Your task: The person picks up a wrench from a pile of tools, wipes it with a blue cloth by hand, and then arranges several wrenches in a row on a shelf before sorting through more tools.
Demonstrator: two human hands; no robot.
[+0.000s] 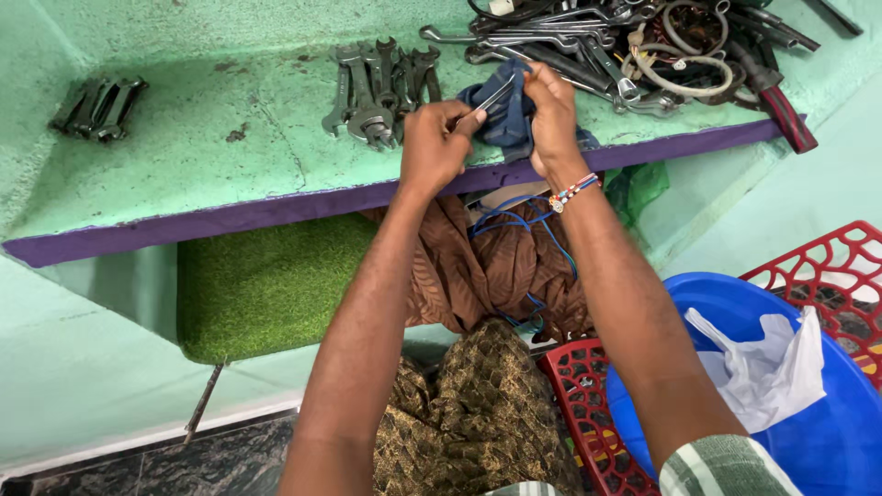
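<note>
While two hands [441,147] [551,115] grip one wrench [491,99], one cloth [505,119]

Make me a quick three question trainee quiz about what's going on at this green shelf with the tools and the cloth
1. True or false: the left hand holds a slim metal tool against the dark blue cloth.
2. Which hand grips the dark blue cloth, and what is worn on that wrist?
3. Multiple choice: where does the group of spanners lie relative to the hands? A) on the shelf just left of them B) in the blue tub C) on the red crate

Key
1. True.
2. The right hand; a beaded bracelet.
3. A.
</note>
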